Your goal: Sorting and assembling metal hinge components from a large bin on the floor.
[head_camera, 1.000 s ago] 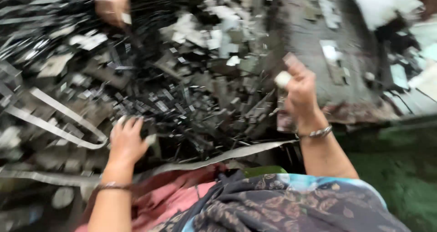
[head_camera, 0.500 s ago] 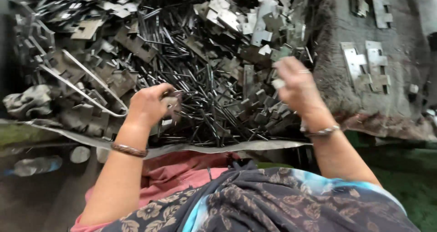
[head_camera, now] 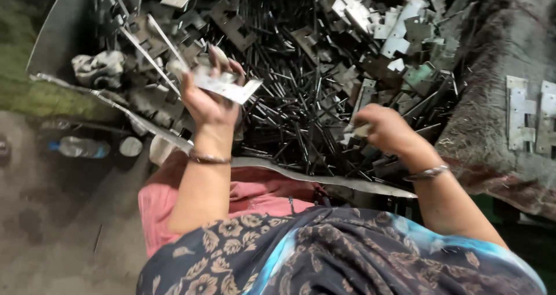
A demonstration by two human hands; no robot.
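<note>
Up near the middle left of the frame, the left hand (head_camera: 209, 101) is lifted with its palm showing. Its grip is closed on a flat metal plate (head_camera: 225, 85). The plate lies across the fingers, held by the thumb, and its pointed end sticks out to the right past the hand. A thin bangle (head_camera: 208, 158) sits on that wrist.

Over to the right of the middle, the right hand (head_camera: 387, 130) is curled low over a big pile of metal bits (head_camera: 301, 92). A small pale piece (head_camera: 354, 131) peeks out at its fingertips, so the grip looks closed on it, but it is blurry. This wrist has a bangle too.

The pile fills the top of the frame, with thin dark rods in the middle and shiny flat plates around them. A crumpled rag (head_camera: 98, 68) lies at the upper left. A grey cloth (head_camera: 498, 115) with two flat plates on it lies at the right. A plastic bottle (head_camera: 78, 147) lies on the floor at the left.
</note>
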